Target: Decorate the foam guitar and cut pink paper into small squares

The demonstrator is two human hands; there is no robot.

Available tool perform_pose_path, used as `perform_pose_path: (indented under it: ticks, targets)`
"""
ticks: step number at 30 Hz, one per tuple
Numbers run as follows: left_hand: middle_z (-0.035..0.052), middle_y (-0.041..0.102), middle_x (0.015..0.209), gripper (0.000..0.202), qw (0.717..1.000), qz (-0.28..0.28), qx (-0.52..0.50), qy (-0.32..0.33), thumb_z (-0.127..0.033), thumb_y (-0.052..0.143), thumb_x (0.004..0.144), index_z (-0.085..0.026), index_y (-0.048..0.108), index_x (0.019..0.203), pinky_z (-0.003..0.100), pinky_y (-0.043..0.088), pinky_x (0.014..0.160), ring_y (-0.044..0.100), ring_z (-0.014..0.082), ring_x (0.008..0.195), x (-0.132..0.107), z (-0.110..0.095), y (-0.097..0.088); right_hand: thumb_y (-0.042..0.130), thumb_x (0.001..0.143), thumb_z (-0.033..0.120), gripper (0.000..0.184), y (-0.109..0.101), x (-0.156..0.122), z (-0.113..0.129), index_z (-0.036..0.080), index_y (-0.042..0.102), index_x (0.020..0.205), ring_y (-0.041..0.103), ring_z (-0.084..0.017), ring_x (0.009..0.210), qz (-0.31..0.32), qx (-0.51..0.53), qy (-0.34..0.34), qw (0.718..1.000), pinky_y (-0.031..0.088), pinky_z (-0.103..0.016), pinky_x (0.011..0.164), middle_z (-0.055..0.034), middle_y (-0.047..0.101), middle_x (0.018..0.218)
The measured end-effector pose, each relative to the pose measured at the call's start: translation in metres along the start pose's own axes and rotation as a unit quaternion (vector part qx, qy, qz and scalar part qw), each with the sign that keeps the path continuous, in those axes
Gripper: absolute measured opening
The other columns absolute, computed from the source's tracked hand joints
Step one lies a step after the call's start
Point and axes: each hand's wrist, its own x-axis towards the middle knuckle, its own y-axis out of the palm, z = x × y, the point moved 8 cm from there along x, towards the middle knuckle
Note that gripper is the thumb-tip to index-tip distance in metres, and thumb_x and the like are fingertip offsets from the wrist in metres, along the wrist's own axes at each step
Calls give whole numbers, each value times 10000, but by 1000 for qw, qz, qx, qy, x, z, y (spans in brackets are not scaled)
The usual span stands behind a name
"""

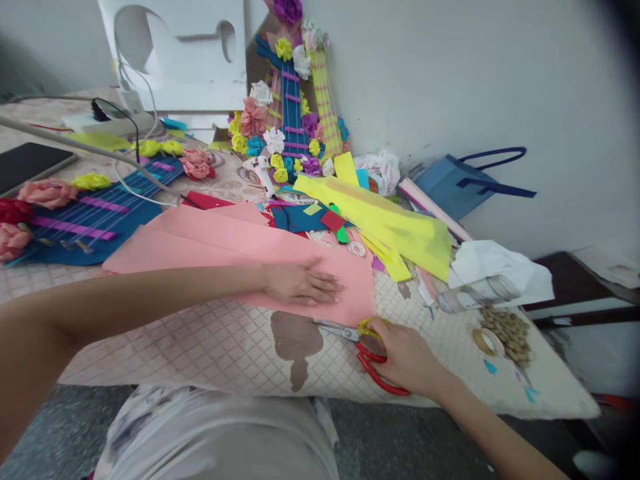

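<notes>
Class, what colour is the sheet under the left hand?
A pink paper sheet; head view.

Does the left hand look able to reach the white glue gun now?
Probably yes: the left hand lies flat on the pink paper, and only flat paper lies between it and the glue gun.

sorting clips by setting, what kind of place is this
Probably a home craft table: the left hand presses pink paper, the right hand grips red-handled scissors, and a glue gun and paper flowers sit by the wall.
</notes>
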Motion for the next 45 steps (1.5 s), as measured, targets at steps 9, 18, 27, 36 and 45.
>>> perform_pose_path:
  ticks: [9,18,27,36,45]
  targets:
    - [91,586,1228,352,990,-40,134,-23,-246,491,859,-219,533,1208,418,234,1074,491,205,1177,-35,-37,-18,557,786,314,245,-6,-3,-2,204,520,1001,640,-229,825,-24,0,-3,1000,427,-295,683,-53,674,883]
    - [55,621,897,224,966,-22,238,-101,-118,370,915,-182,578,968,294,375,766,557,158,804,-75,-59,-16,563,765,294,297,-1,-2,-7,193,516,1040,639,-243,840,-24,-19,0,1000,430,-310,691,-68,675,905]
    - [50,604,833,223,953,-35,284,-100,-104,368,917,-173,579,900,294,364,678,524,159,746,-72,-63,-8,561,776,313,281,-3,-2,-8,196,519,1028,638,-238,842,-27,-15,-6,1000,427,-307,694,-63,674,909]
    - [51,619,830,144,960,-26,251,-125,-94,456,867,-159,584,876,299,383,631,539,169,708,-52,-89,1,583,770,334,296,-7,-12,-13,185,519,1018,620,-235,868,-17,0,-38,999,422,-313,721,-73,655,948]
    - [62,486,1366,350,995,-16,103,-8,-188,351,937,-233,533,1231,416,146,1121,385,187,1299,-9,-41,-9,611,752,316,318,-2,-11,-16,191,509,1026,611,-237,897,-11,8,-44,999,415,-308,744,-75,646,969]
